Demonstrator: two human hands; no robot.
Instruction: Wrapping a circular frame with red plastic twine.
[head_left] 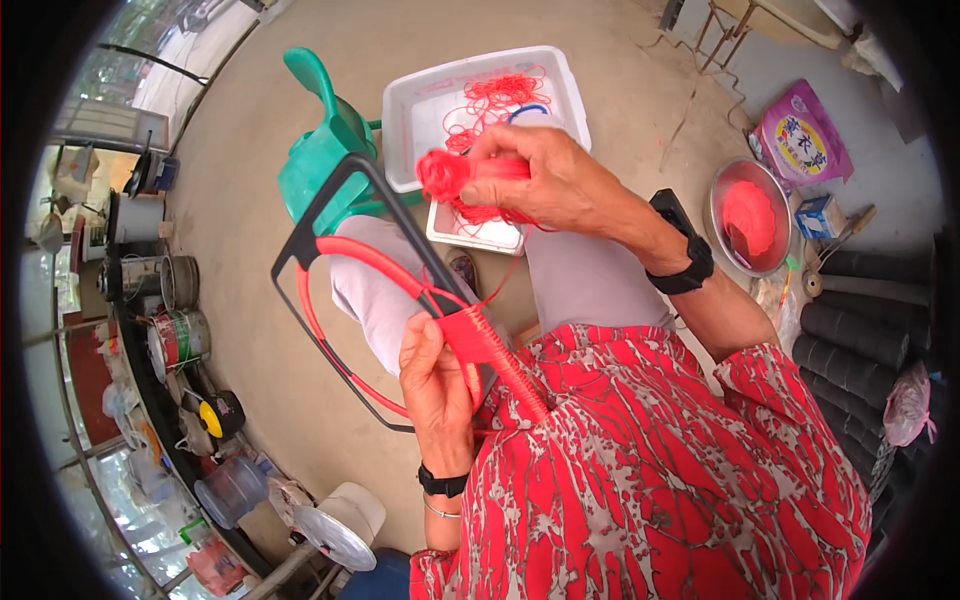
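My left hand (432, 375) is closed around a black bent frame (345, 180), at a part bound in red cord. Tight turns of cord cover the lower bar (515, 380), with a flat red band (463, 335) beside my fingers. The frame leans across my lap, its bare black loop pointing forward and left. Above my knees, my right hand (550, 180) grips a bundle of red cord (447, 177) between thumb and fingers. A single strand hangs from near it toward the wrapped bar.
A white plastic tub (400, 110) with loose red cord (500, 95) stands ahead, a smaller white tray (470, 238) nearer. Left of it is a green plastic chair (330, 160). A metal bowl (718, 215) of red material and dark rolls (850, 335) lie right. Buckets (180, 340) line the left.
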